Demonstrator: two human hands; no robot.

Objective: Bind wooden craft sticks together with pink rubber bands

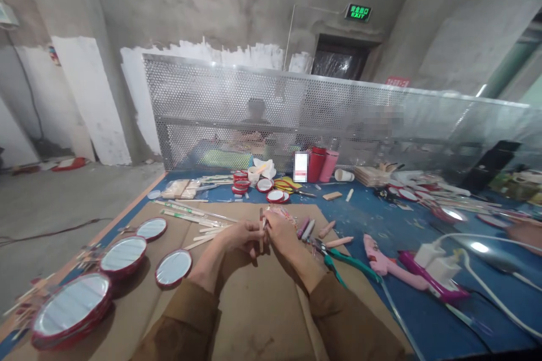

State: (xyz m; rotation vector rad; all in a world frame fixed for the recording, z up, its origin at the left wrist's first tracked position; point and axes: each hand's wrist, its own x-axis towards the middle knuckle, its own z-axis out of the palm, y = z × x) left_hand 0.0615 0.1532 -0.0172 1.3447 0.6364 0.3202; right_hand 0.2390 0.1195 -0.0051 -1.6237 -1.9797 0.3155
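My left hand (pixel 244 235) and my right hand (pixel 280 229) meet over the brown cardboard sheet (pixel 258 304) at the table's middle. Both are closed around a thin upright stick (pixel 261 224), fingers pinched on it from either side. Brown sleeves cover both forearms. Round red-rimmed mirrors (pixel 173 267) lie to the left of my hands, the largest (pixel 71 306) near the front left corner. Green-handled pliers (pixel 339 259) lie just right of my right hand.
A pink glue gun (pixel 383 262), a magenta tool (pixel 427 279) and white cables (pixel 495 293) lie on the blue table at right. Loose sticks (pixel 190 215), small mirrors (pixel 275 196) and red and pink flasks (pixel 322 164) sit further back. A perforated metal screen (pixel 237 107) stands behind, a person beyond it.
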